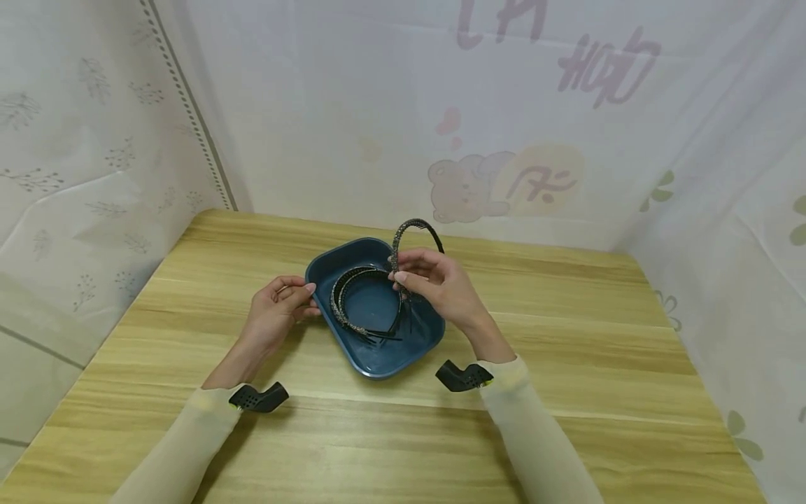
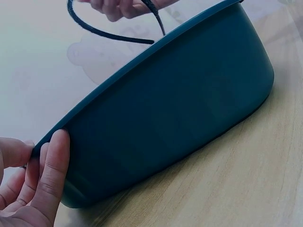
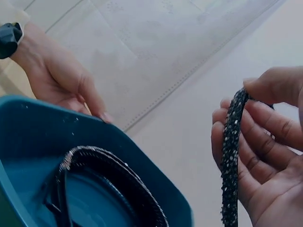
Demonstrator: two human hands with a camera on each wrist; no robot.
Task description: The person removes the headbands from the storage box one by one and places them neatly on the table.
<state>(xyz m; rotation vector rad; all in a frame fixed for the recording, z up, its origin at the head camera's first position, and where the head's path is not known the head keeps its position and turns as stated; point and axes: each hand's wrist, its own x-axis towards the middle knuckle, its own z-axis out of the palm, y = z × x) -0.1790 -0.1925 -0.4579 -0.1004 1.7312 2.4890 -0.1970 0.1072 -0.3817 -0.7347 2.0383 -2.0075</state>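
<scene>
A blue plastic basin (image 1: 378,364) with rounded corners stands on the table. My left hand (image 1: 272,315) pinches its left rim, thumb on top and fingers against the outer wall, as the left wrist view shows. Inside lie black headbands (image 1: 341,301) covered with glittering stones, nested together. My right hand (image 1: 441,285) holds another black headband (image 3: 231,156) over the basin's right side, pinched between thumb and fingers. Its arch stands up above the hand in the head view, and small stones cover its outer face in the right wrist view.
The basin rests on a wood-grain table (image 1: 567,336) near its back edge. A pale printed cloth (image 1: 352,140) hangs behind the table, with more cloth at both sides. Small black devices (image 1: 259,399) are strapped at both wrists.
</scene>
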